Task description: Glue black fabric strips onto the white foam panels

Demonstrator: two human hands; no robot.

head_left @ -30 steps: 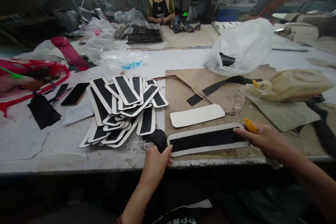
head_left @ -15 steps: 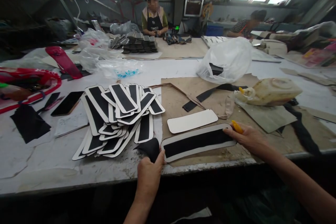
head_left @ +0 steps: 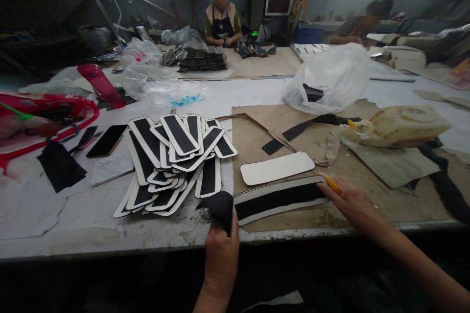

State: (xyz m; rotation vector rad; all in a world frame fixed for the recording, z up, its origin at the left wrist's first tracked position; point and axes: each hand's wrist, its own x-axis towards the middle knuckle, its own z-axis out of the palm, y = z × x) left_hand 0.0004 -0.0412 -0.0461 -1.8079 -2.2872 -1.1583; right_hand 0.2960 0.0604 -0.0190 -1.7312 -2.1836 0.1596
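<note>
A long white panel (head_left: 244,219) with rounded ends lies near the table's front edge, a black strip (head_left: 279,200) along its middle. At its left end my left hand (head_left: 221,249) is closed on a curled black strip (head_left: 220,205), thumb upright beside the panel's end. My right hand (head_left: 348,198) is closed at the panel's right end, thumb and fingers at its corner. A yellow tool handle (head_left: 333,185) sticks out of this hand; its working end is hidden. Just behind lies a plain white panel (head_left: 277,168).
Left of the panels is a loose pile of white panels with black strips (head_left: 179,137). Behind stand a plastic bag (head_left: 330,78) and a yellowish plastic jug (head_left: 407,124). A phone (head_left: 107,141) lies at left. Two people sit across the table, one wearing an apron (head_left: 223,29).
The view has shifted, so things sit slightly further right. My left thumb has come off the panel's end and now stands upright against the curled black strip. My right hand keeps its place at the panel.
</note>
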